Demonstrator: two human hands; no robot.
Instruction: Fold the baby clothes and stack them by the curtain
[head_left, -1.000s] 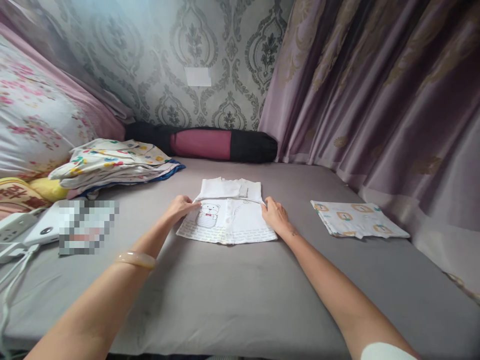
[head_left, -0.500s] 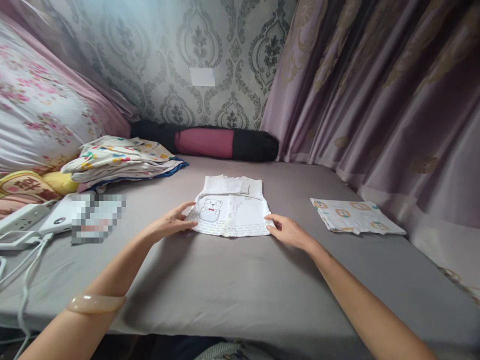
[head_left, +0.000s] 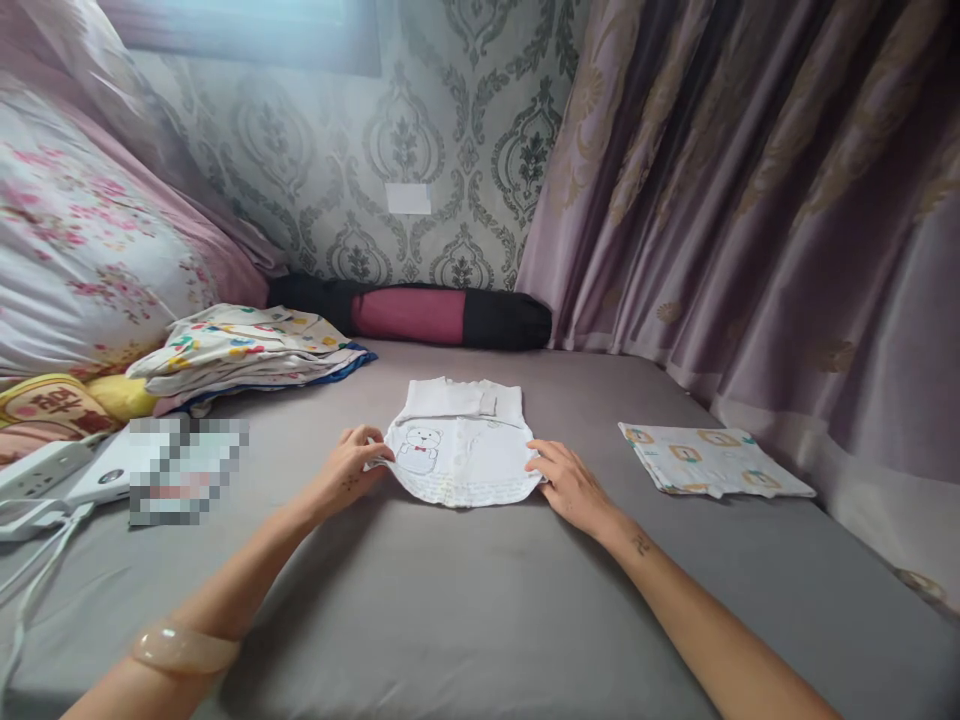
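Note:
A small white shirt (head_left: 465, 455) with a bear drawing and lines of print lies on the grey bed sheet (head_left: 465, 610). Its sleeves are folded inward across the upper part. My left hand (head_left: 352, 465) pinches the shirt's left edge near the lower corner, lifting it slightly. On the opposite side, my right hand (head_left: 566, 480) has its fingers closed on the right edge, also near the lower corner. Between the two hands the hem curves toward me and rests on the sheet.
A folded printed cloth (head_left: 716, 460) lies at the right. At the left are a pile of patterned clothes (head_left: 247, 355), a power strip (head_left: 45, 470) with white cables and a white device (head_left: 124, 460). A black and maroon bolster (head_left: 409, 315) lies against the wall.
Both lower corners of the shirt have been gripped and raised a little, so the hem has gone from nearly straight to curved. The view has tilted upward slightly.

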